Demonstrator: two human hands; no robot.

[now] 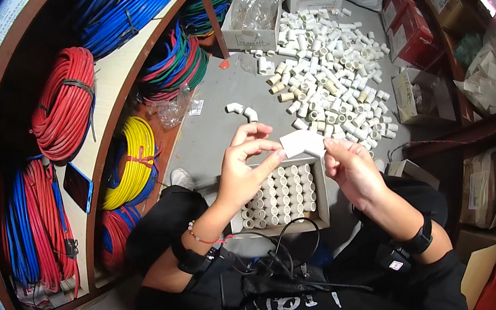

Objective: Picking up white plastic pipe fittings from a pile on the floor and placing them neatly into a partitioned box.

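Between my two hands is a white plastic pipe elbow (302,143) with a shallow bend. My right hand (352,168) pinches its right end between thumb and fingers. At its left end, the thumb and a finger of my left hand (251,165) close on the rim, with the other fingers spread. Under the hands stands an open cardboard box (323,217), in which short white pipe fittings (284,198) are set upright in rows. Two more white elbows, one (234,107) beside the other (250,114), lie on the grey floor beyond my left hand.
A large heap of loose white pipe fittings (333,66) spreads over the floor ahead. Behind it are open boxes, one holding clear plastic bags (251,18). Shelves with coiled cables (63,103) and a phone (78,186) line the left. Cartons (410,35) stand along the right.
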